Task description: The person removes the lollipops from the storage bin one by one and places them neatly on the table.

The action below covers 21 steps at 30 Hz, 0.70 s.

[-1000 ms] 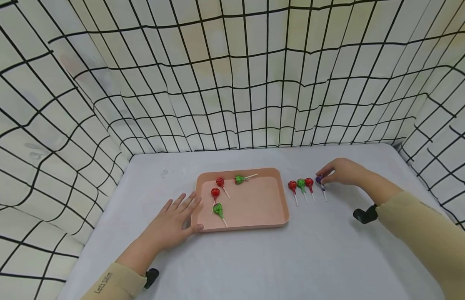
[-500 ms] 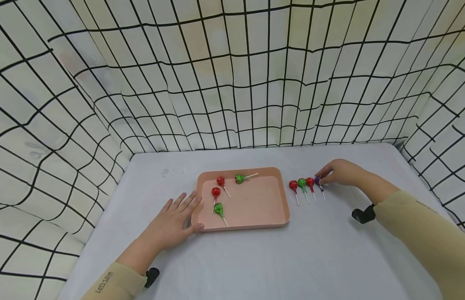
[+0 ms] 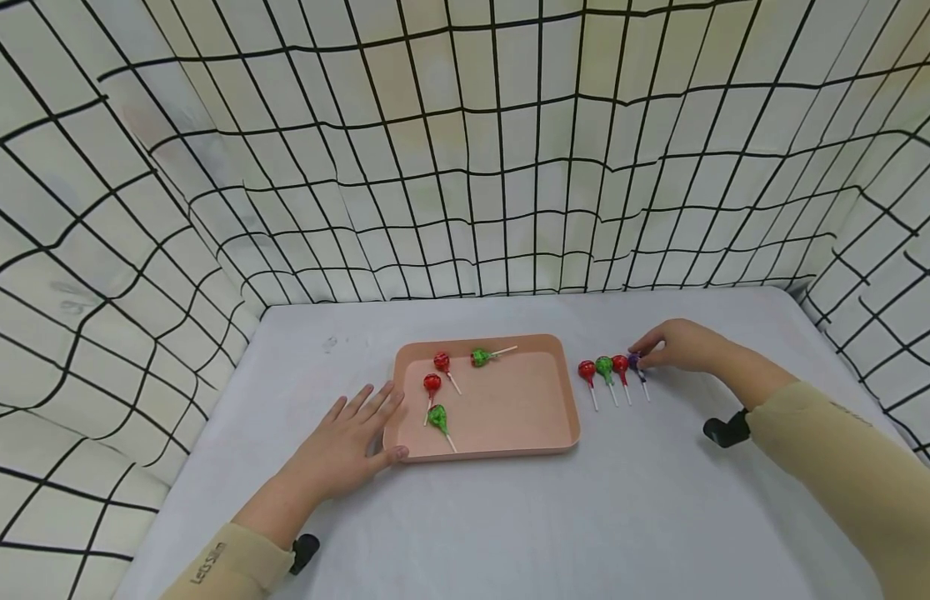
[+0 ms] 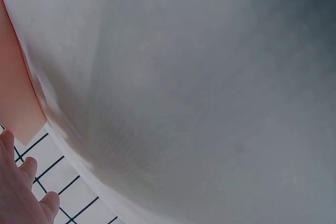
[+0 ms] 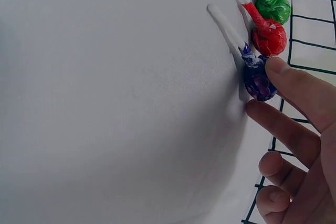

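A purple-wrapped lollipop (image 5: pixel 260 82) lies at the right end of a row on the white cloth, its white stick toward the person. My right hand (image 3: pixel 684 343) has thumb and index finger around its candy head; the thumb touches the wrapper in the right wrist view. Beside it in the row are a red lollipop (image 3: pixel 620 365), a green one (image 3: pixel 603 367) and another red one (image 3: pixel 587 371). On the left, my left hand (image 3: pixel 347 443) lies with fingers spread at the left edge of a pink tray (image 3: pixel 510 417), thumb at its front corner.
Inside the tray lie two red lollipops, one (image 3: pixel 442 362) behind the other (image 3: pixel 432 383), and two green ones, one at the back (image 3: pixel 480 357) and one near the front (image 3: pixel 438 418). White curtains with black grid lines (image 3: pixel 510 192) surround the cloth-covered table (image 3: pixel 555 525).
My right hand has shifted slightly left with the purple lollipop, bringing it close against the red one in the row. The left hand has stayed at the tray.
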{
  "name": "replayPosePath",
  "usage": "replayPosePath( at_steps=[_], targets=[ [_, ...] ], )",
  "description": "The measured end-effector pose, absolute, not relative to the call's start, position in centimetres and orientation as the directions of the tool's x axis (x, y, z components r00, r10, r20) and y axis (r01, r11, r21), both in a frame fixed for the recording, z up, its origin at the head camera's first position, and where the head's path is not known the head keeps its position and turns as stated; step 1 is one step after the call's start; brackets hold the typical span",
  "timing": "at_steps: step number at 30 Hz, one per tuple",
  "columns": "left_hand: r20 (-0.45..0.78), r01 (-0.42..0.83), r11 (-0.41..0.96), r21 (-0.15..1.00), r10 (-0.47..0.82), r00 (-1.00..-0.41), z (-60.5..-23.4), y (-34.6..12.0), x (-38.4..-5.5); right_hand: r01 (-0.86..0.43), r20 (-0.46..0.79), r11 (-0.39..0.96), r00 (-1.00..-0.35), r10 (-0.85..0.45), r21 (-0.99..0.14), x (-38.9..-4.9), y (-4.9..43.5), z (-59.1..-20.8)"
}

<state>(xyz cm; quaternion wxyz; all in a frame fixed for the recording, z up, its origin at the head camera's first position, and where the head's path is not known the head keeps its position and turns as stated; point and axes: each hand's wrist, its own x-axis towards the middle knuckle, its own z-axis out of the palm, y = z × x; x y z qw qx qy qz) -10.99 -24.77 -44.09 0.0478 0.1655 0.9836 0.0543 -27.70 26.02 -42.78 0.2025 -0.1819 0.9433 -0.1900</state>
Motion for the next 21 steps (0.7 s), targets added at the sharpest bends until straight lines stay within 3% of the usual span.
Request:
replayPosePath(
  at_steps=[21],
  targets=[
    [-0.073, 0.32, 0.941, 0.112, 0.329, -0.941, -44.06, -24.88, -10.97, -0.262, -0.304, 0.865, -0.86, -0.41, -0.427, -27.66, 26.16, -42.12]
  ],
)
